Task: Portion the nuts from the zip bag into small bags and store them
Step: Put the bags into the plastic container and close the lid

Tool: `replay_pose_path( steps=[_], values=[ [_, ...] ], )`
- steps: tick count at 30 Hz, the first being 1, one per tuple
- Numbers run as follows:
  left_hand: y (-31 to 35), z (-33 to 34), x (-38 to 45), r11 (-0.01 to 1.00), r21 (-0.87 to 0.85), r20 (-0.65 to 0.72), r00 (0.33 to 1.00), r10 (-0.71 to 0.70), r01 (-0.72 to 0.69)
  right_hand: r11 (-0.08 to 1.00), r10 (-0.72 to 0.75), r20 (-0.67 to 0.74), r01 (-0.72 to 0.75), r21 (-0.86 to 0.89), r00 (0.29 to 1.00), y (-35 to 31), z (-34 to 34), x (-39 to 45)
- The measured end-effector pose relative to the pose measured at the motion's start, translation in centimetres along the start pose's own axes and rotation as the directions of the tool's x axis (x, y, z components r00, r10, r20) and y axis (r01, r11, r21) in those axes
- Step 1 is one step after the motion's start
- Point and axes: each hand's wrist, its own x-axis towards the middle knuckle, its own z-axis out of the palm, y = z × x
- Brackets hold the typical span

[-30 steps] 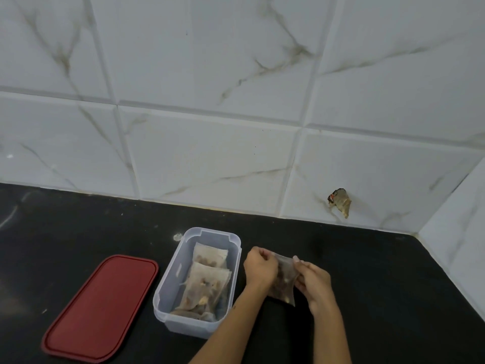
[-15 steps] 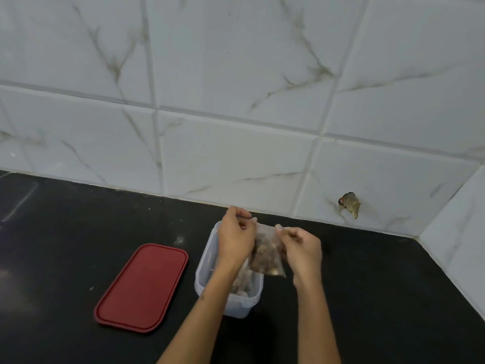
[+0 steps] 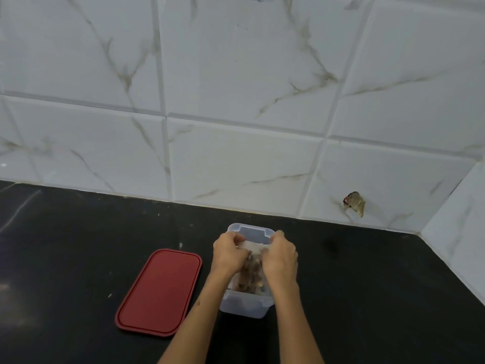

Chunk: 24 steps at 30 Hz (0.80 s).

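Note:
A clear plastic container (image 3: 244, 308) stands on the black counter, with small bags of nuts inside it. Over its opening I hold another small clear bag of nuts (image 3: 253, 269) by its top edge. My left hand (image 3: 229, 254) pinches the bag's left corner and my right hand (image 3: 280, 258) pinches its right corner. The bag hangs down between my hands into the container, and my hands hide most of what lies inside.
A red rectangular lid (image 3: 160, 291) lies flat on the black counter (image 3: 78, 258) just left of the container. White marble tiles (image 3: 236, 127) form the back wall and the right corner. A small broken spot (image 3: 354, 203) marks the wall at the right.
Both hands have brought the small bag from right of the container to over its opening and lowered it in. The camera has shifted, so the container now sits further right in view.

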Motion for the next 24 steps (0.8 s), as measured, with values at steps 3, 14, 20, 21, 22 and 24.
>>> replay_pose_path(
  steps=[3,14,20,21,22,24],
  values=[
    [-0.2,0.2,0.3,0.995,0.093,0.007,1.0,0.031,-0.031,0.995,-0.028,0.174,0.044,-0.086,0.984,-0.4,-0.4,-0.5],
    [-0.2,0.2,0.0,0.849,0.485,0.302,0.951,0.063,-0.21,0.969,-0.044,0.426,0.141,-0.201,0.904,-1.0,1.2,-2.0],
    [0.0,-1.4,-0.6,0.903,0.309,0.132,0.954,0.27,-0.299,0.982,-0.025,0.362,0.091,-0.168,0.932,-1.3,1.0,-2.3],
    [0.1,-2.1,-0.7,0.907,0.269,0.059,0.945,0.32,-0.324,0.989,-0.042,0.279,0.079,-0.121,0.959,-1.6,1.1,-2.6],
    [0.3,-2.8,-0.8,0.915,0.237,-0.004,0.942,0.336,-0.326,0.995,-0.072,0.161,0.083,-0.061,0.984,-2.2,1.3,-2.8],
    [0.1,-4.2,-0.6,0.931,0.204,-0.115,0.937,0.329,-0.302,0.985,-0.132,-0.065,0.139,0.102,0.989,-3.5,1.9,-3.6]
  ],
)
